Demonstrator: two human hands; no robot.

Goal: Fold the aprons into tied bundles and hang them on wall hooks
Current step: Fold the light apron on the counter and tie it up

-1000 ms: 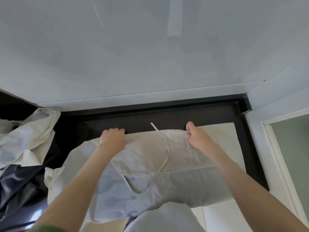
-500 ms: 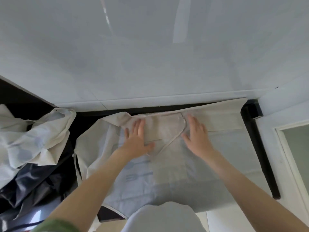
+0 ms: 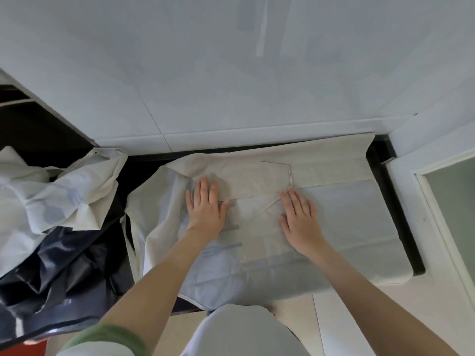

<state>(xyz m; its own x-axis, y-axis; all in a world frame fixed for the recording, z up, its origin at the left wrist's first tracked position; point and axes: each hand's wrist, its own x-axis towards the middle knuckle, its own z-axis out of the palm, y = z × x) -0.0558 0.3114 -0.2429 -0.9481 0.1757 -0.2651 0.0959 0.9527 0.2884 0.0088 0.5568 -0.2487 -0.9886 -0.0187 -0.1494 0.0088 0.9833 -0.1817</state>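
Apron (image 3: 347, 214), pale cream with a bluish underside, lies spread flat on the dark counter (image 3: 379, 160), filling it from the right edge to near the middle. Its near part hangs over the front edge and its top band is folded over along the back edge by the white tiled wall (image 3: 231, 86). A second ago both hands pinched that folded band and held it up off the counter; since half a second ago they lie flat. The left hand (image 3: 205, 214) presses palm-down with fingers straight and close together at the fold's left end. The right hand (image 3: 299, 224) presses flat, fingers slightly spread, just below the thin tie cord (image 3: 291, 173), which runs diagonally between the two hands. Faint blue-grey printed marks show through the cloth near the left wrist, too blurred to read. At the counter's left end sits a crumpled heap of pale aprons (image 3: 64, 191) on dark glossy sheeting (image 3: 64, 273). A green sleeve (image 3: 108, 337) covers the left upper arm.
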